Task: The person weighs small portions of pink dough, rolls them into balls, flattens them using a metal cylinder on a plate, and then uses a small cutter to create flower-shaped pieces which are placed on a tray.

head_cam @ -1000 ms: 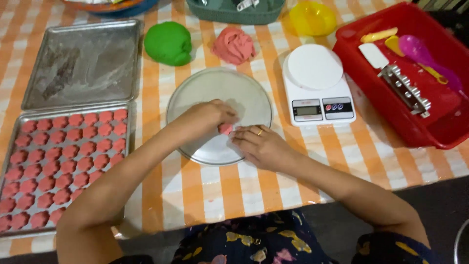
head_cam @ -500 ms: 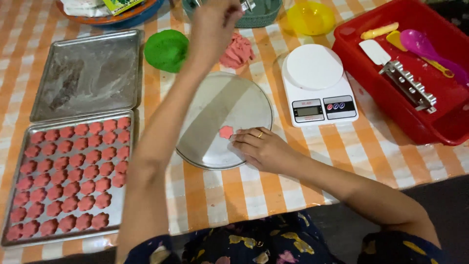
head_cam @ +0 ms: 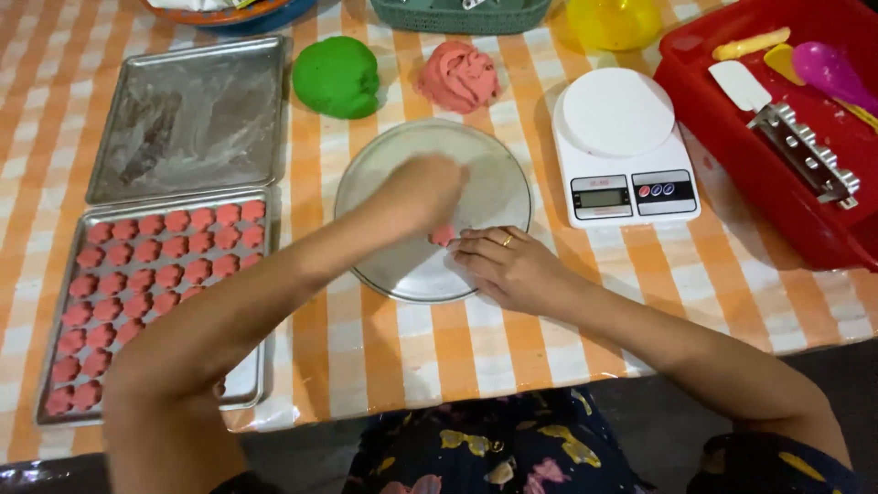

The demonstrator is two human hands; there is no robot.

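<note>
A round metal plate (head_cam: 494,174) lies in the middle of the checked table. On it is a small pink dough piece (head_cam: 444,236). My right hand (head_cam: 508,265) rests on the plate's near edge, fingers stretched flat and touching that piece. My left hand (head_cam: 425,187) is blurred above the plate, just beyond the piece; whether it holds anything is unclear. Behind the plate sit a pink dough lump (head_cam: 457,75) and a green dough lump (head_cam: 337,76). A metal tray (head_cam: 242,384) at the left carries several rows of pink shaped pieces (head_cam: 146,284).
A floured, bare metal tray (head_cam: 192,114) lies at the back left. A white kitchen scale (head_cam: 622,146) stands right of the plate, beside a red bin (head_cam: 704,119) of tools. A yellow bowl (head_cam: 613,18) and a teal basket (head_cam: 457,14) line the far edge.
My left hand reached out to the pink dough lump at the back and has come back down over the plate. My right hand stayed beside the small pink piece.
</note>
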